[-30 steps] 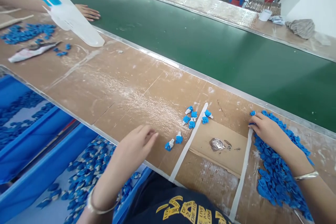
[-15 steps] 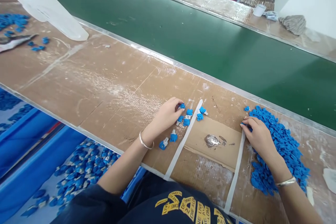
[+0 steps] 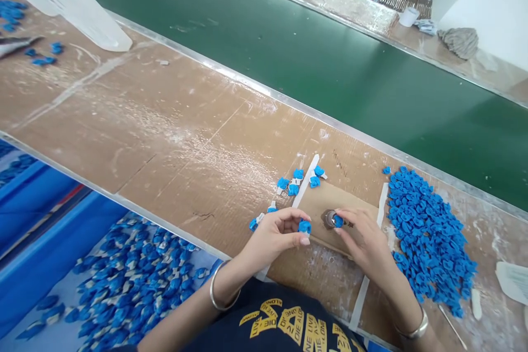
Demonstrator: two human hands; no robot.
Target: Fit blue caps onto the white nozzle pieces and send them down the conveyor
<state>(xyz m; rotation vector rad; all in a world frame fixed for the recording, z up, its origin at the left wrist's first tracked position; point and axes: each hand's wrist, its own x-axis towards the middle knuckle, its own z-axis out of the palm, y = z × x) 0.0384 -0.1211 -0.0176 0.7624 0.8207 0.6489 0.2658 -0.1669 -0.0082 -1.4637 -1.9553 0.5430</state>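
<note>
My left hand (image 3: 277, 234) pinches a small blue piece (image 3: 304, 227) between thumb and fingers, above the near-left edge of the cardboard sheet (image 3: 330, 198). Another blue piece (image 3: 338, 221) is between the thumb and fingertips of my right hand (image 3: 363, 234), right at the small round pool of shiny liquid (image 3: 329, 218) on the cardboard. Whether that piece touches the liquid I cannot tell. Several blue pieces with whitish tabs (image 3: 293, 189) lie beside the left white strip (image 3: 306, 181). To the right is a large heap of loose blue pieces (image 3: 424, 231).
A green conveyor belt (image 3: 289, 55) runs behind the brown work surface (image 3: 165, 115). Below the front edge, a blue-walled bin (image 3: 61, 242) holds many blue-and-white pieces. A white plastic bottle-like container (image 3: 82, 11) lies at far left. A thin metal tool (image 3: 451, 325) lies near right.
My left hand has lifted a blue piece from the small group and come back toward me. My right hand has moved left from the heap to the liquid, with a blue piece.
</note>
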